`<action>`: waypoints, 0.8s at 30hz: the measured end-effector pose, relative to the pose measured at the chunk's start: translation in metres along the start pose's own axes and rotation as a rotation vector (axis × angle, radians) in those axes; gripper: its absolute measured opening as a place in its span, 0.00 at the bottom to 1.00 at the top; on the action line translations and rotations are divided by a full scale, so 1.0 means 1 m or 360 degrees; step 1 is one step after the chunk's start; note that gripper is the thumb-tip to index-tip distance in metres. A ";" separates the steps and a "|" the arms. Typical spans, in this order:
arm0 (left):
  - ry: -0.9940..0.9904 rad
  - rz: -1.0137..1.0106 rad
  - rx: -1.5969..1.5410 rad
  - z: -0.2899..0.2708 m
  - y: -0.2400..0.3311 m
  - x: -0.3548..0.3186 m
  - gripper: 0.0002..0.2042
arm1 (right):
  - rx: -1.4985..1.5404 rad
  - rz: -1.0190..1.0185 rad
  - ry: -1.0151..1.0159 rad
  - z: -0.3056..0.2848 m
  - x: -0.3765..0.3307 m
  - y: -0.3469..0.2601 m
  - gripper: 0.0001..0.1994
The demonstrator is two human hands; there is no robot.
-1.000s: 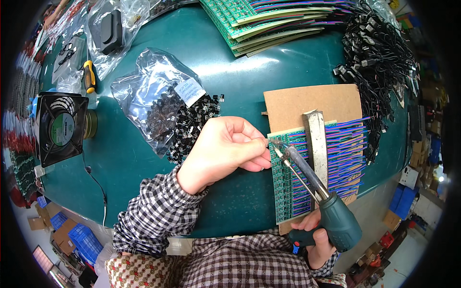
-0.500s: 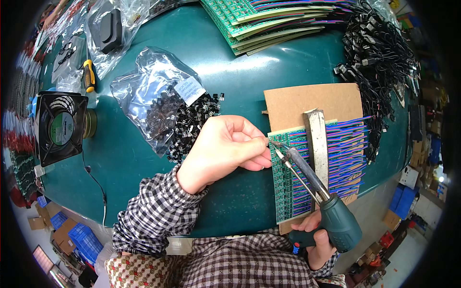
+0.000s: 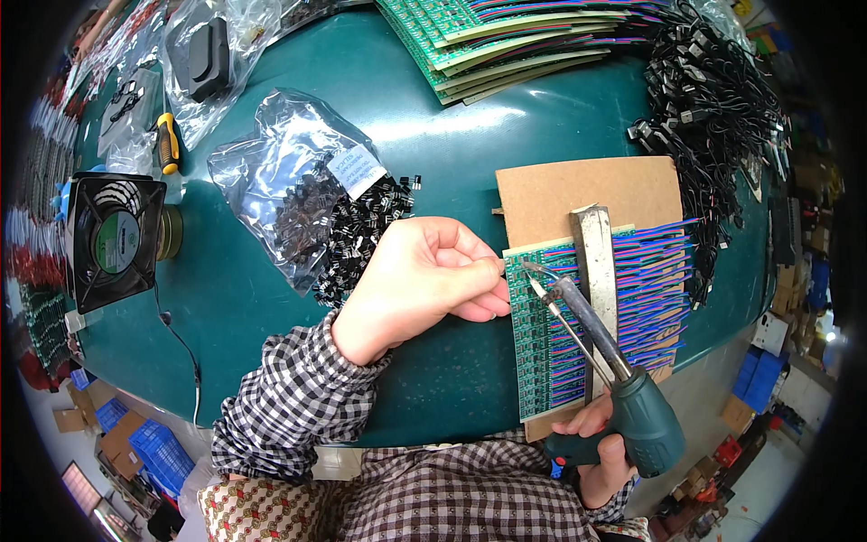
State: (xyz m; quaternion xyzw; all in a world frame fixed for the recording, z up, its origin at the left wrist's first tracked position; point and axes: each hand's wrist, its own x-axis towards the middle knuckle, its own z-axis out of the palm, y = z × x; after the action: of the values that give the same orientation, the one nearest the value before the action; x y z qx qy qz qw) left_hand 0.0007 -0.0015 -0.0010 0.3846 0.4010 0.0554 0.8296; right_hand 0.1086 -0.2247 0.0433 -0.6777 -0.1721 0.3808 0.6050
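Note:
My left hand (image 3: 424, 275) is closed in a pinch at the upper left corner of a green circuit board panel (image 3: 530, 352); whatever lies between the fingertips is hidden. My right hand (image 3: 607, 461) grips the handle of a dark green soldering gun (image 3: 648, 425) at the panel's near right. The gun's hot tip and thin feed tube point up and left over the panel's upper left part, a little right of my left fingertips. Blue, red and black wires (image 3: 650, 312) run rightward from the panel. A worn metal bar (image 3: 598, 271) lies across it.
Brown cardboard (image 3: 587, 194) lies under the panel. Left of it, small black components (image 3: 357, 235) spill from a clear bag (image 3: 293, 126). A fan (image 3: 113, 239) and a yellow-black screwdriver (image 3: 167, 144) are farther left. Stacked boards (image 3: 479, 54) and black cables (image 3: 704, 117) occupy the back.
The soldering gun's tip has shifted slightly right and up, away from my left fingertips, and my right hand moved a little with it. My left hand stays in place.

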 end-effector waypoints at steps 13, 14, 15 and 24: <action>0.0011 -0.0016 -0.0005 0.001 0.001 -0.001 0.08 | 0.0044 -0.0021 -0.0012 -0.003 0.000 0.001 0.29; 0.0011 -0.0016 -0.0002 0.001 0.001 -0.001 0.08 | 0.0046 -0.0021 -0.0010 -0.004 0.000 0.002 0.29; 0.0008 -0.0018 -0.0003 0.001 0.001 -0.001 0.08 | 0.0052 -0.0022 -0.0014 -0.005 0.000 0.003 0.29; 0.0021 -0.0049 -0.0021 0.001 0.003 -0.001 0.07 | 0.0153 0.0024 -0.0014 -0.012 -0.004 0.007 0.31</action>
State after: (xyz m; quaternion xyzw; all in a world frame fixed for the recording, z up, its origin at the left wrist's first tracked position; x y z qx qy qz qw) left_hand 0.0018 -0.0002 0.0020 0.3726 0.4120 0.0479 0.8301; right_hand 0.1130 -0.2372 0.0376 -0.6473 -0.1512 0.3962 0.6334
